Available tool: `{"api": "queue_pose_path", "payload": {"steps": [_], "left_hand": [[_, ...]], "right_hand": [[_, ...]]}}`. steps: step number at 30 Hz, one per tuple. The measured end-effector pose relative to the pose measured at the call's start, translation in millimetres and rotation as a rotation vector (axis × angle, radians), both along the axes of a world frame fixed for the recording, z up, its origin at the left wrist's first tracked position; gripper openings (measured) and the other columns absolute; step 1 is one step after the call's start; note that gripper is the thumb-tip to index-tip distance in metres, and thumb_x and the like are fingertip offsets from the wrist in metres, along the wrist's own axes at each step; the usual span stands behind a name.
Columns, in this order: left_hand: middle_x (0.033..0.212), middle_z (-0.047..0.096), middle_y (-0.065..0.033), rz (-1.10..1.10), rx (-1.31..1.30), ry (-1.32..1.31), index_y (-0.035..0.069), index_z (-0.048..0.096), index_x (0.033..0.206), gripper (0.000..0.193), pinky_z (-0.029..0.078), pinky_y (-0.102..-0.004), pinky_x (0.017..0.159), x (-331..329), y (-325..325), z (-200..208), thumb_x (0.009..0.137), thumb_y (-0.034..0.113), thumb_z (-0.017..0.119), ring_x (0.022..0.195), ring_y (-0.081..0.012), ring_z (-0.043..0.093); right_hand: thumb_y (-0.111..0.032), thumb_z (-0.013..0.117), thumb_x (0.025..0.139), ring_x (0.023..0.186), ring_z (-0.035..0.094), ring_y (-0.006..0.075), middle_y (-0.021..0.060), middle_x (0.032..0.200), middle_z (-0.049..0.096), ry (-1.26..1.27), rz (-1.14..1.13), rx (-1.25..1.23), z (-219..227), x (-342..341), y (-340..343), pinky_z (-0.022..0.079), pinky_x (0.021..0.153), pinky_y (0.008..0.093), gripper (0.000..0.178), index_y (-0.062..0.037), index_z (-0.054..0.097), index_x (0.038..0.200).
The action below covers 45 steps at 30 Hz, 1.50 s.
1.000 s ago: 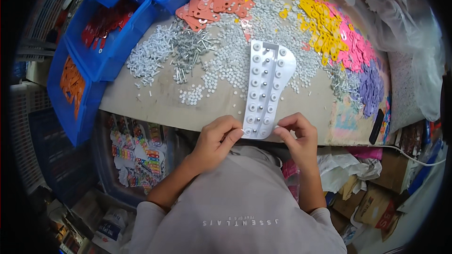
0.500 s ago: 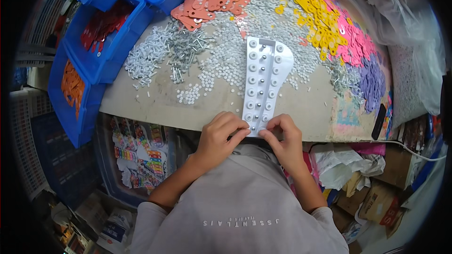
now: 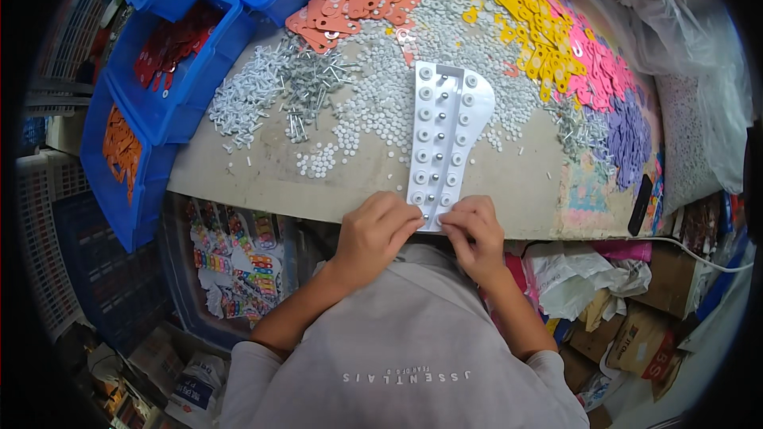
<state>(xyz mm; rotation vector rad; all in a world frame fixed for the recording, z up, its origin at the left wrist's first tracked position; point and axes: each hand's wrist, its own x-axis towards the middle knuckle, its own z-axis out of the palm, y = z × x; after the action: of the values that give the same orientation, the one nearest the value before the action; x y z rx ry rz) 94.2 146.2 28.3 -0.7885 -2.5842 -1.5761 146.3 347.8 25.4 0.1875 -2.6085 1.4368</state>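
A long white plastic jig (image 3: 472, 123), wider at its far right side, lies on the table with its near end at the edge. Two rows of round white plastic caps (image 3: 425, 94) sit along it, and small metal pins (image 3: 438, 156) stand in the groove between. My left hand (image 3: 373, 234) has its thumb and fingers pinched together at the near left corner, over the last spot of that row. At the near right corner my right hand (image 3: 477, 238) pinches likewise, beside the last cap. Whatever lies between the fingertips of either hand is hidden.
Loose white caps (image 3: 381, 103), white pins (image 3: 242, 95) and metal pins (image 3: 318, 83) are heaped beyond the jig. Flat coral (image 3: 350, 0), yellow (image 3: 532, 24), pink (image 3: 596, 71) and purple (image 3: 626, 139) pieces surround them. Blue bins (image 3: 171, 103) stand left; a black object (image 3: 640, 205) lies right.
My right hand's fingers have drawn closer together at the jig's near right corner. My left hand has barely shifted, and the jig stays in place.
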Motion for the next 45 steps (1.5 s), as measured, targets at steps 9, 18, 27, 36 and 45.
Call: {"api": "queue_pose_path", "payload": {"steps": [9, 18, 27, 36, 45], "left_hand": [[0.08, 0.061, -0.0024, -0.044, 0.003, 0.237, 0.005, 0.074, 0.093, 0.021, 0.048, -0.0327, 0.057, -2.3, -8.0, -13.0, 0.074, 0.006, 0.082, 0.071, -0.0214, 0.058], [0.084, 0.066, -0.0092, 0.226, 0.261, -0.162, 0.001, 0.073, 0.094, 0.016, 0.049, -0.0339, 0.065, -9.7, -18.1, -21.2, 0.078, -0.004, 0.077, 0.076, -0.0247, 0.062], [0.103, 0.065, -0.0041, 0.205, -0.207, 0.559, 0.01, 0.072, 0.106, 0.028, 0.05, -0.0404, 0.09, -15.1, -24.2, -40.0, 0.079, 0.01, 0.077, 0.096, -0.0261, 0.063], [0.092, 0.064, -0.0044, 0.253, -0.155, 0.556, 0.006, 0.069, 0.1, 0.022, 0.05, -0.0381, 0.083, -8.7, -29.8, -40.6, 0.08, 0.014, 0.074, 0.089, -0.0236, 0.063], [0.088, 0.064, -0.0055, 0.26, -0.133, 0.56, 0.002, 0.066, 0.105, 0.025, 0.05, -0.0378, 0.082, -16.8, -31.4, -36.2, 0.082, 0.013, 0.067, 0.089, -0.0237, 0.063]], "right_hand": [[0.004, 0.074, 0.078, 0.092, 0.059, 0.0298, 0.0098, 0.096, 0.064, -0.122, 0.03, 0.015, 21.3, -5.9, -0.8, 0.049, 0.081, 0.0374, 0.015, -0.0021, 0.067, 0.09], [0.002, 0.063, 0.091, 0.092, 0.056, 0.0131, 0.0062, 0.098, 0.058, -0.287, -0.207, -0.29, 9.2, -8.4, 15.3, 0.046, 0.083, 0.0271, 0.007, -0.0003, 0.059, 0.096], [0.004, 0.065, 0.087, 0.097, 0.06, 0.0317, 0.0144, 0.102, 0.063, 0.328, -0.211, 0.449, 54.4, -96.4, -8.1, 0.046, 0.09, 0.0389, 0.013, -0.0001, 0.063, 0.1], [-0.002, 0.063, 0.088, 0.091, 0.065, 0.0373, 0.019, 0.092, 0.068, 0.535, 0.598, 0.23, 78.7, -262.6, -225.9, 0.051, 0.078, 0.0421, 0.013, -0.002, 0.069, 0.1], [-0.026, 0.079, 0.078, 0.098, 0.071, 0.0357, 0.0199, 0.104, 0.074, -0.009, 0.636, 0.983, 45.5, -384.5, -318.9, 0.057, 0.085, 0.0446, 0.032, -0.0049, 0.076, 0.103]]}}
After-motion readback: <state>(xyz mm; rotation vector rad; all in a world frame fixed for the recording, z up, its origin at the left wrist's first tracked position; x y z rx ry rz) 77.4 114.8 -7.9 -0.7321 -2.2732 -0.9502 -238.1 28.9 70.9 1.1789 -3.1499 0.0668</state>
